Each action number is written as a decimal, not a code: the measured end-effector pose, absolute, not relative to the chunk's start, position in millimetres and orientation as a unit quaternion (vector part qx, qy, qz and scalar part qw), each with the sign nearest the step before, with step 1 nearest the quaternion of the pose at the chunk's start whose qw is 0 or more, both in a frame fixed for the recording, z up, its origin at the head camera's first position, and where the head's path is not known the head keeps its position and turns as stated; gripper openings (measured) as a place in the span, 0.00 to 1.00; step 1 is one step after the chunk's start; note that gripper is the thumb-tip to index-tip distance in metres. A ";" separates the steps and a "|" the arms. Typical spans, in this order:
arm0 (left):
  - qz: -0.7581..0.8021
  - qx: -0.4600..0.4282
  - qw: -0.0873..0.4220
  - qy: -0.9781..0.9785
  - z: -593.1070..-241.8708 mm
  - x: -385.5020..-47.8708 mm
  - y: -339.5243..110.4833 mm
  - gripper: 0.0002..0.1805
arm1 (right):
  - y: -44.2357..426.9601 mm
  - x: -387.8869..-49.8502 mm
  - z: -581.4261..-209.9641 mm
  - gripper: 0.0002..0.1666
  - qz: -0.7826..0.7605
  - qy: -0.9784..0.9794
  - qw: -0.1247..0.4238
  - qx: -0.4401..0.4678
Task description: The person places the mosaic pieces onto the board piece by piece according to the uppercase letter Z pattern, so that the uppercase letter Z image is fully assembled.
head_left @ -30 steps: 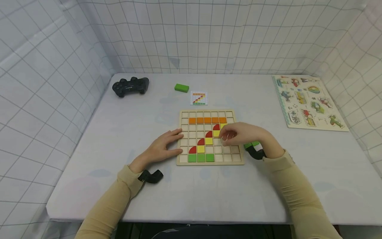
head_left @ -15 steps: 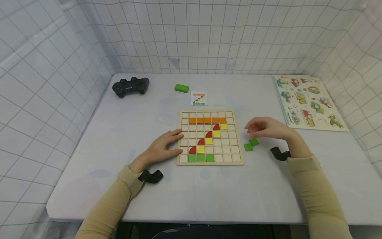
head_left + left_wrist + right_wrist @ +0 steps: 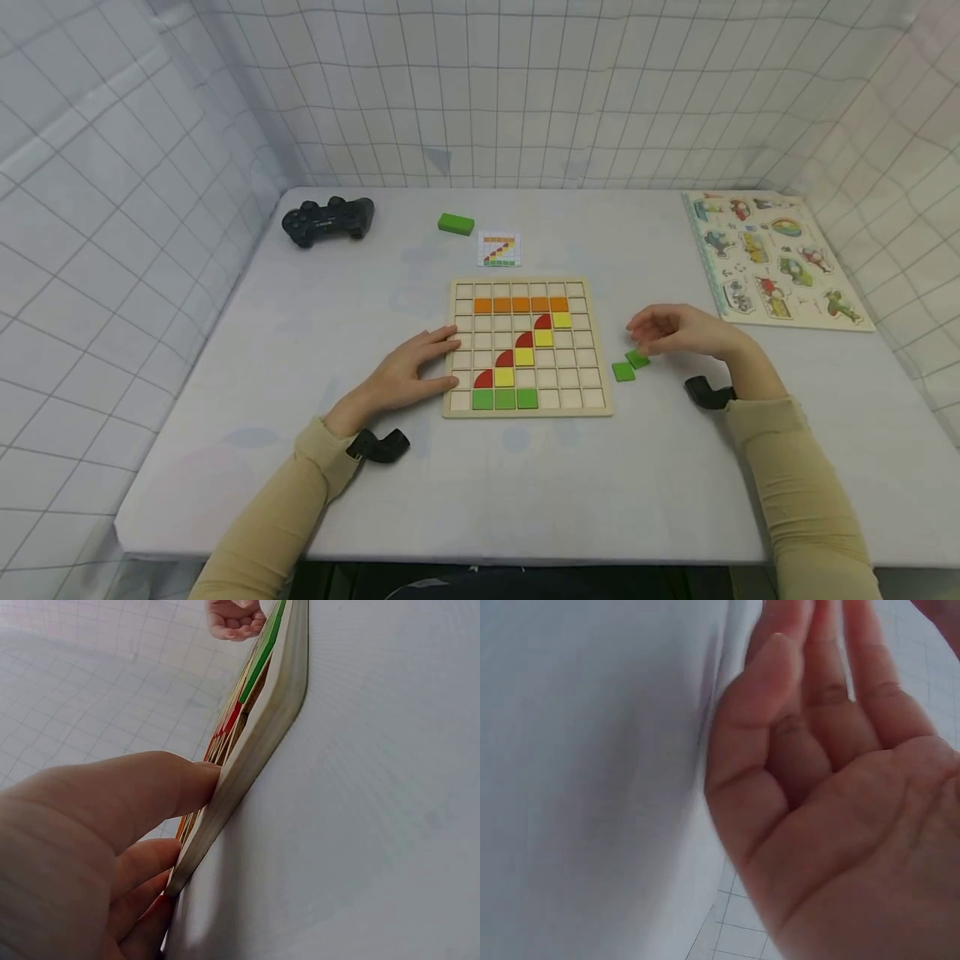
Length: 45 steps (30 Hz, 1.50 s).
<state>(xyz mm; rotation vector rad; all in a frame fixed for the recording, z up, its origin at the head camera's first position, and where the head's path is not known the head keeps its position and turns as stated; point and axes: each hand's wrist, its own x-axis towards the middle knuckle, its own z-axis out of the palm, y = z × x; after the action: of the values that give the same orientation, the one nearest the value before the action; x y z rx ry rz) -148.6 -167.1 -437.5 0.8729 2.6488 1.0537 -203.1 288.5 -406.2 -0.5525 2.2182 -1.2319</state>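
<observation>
A wooden grid board (image 3: pixel 567 400) lies mid-table. Its cells carry an orange row (image 3: pixel 522 306), a diagonal of red quarter-round pieces (image 3: pixel 505 358) and yellow squares (image 3: pixel 524 357), and three green squares (image 3: pixel 506 399) near the bottom. My left hand (image 3: pixel 408 372) rests at the board's left edge, fingers spread; in the left wrist view its thumb (image 3: pixel 161 784) touches the rim. Right of the board lie two loose green square tiles (image 3: pixel 623 372). Just above the farther green tile (image 3: pixel 638 358) is my right hand (image 3: pixel 682 330), fingers loosely bent. No tile shows in its grasp.
Behind the board lie a small pattern card (image 3: pixel 499 249) and a green block (image 3: pixel 456 224). A black game controller (image 3: pixel 327 220) sits at the back left. At the back right is a picture puzzle board (image 3: pixel 776 260). Grid-patterned cloth walls (image 3: pixel 510 100) enclose the table.
My right hand has left the board's right part, moved right and come down beside the loose green tiles, uncovering a yellow square. The left hand stays put.
</observation>
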 end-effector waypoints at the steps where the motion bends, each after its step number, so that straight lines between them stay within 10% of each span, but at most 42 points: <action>1: 0.352 0.293 0.079 0.886 -437.7 -148.6 -167.3 0.35 | 289.3 -203.3 -407.5 0.22 -0.457 0.822 0.271 -0.206; 45: 0.351 0.294 0.078 0.886 -436.4 -147.6 -166.7 0.34 | 286.2 -197.5 -413.0 0.19 -0.414 0.853 0.256 -0.185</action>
<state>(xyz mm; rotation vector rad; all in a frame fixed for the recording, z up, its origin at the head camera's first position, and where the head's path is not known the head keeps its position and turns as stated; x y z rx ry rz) -147.6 -166.7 -436.4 0.8804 2.6514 1.0509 -197.5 286.2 -413.0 -0.5014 2.3159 -1.1247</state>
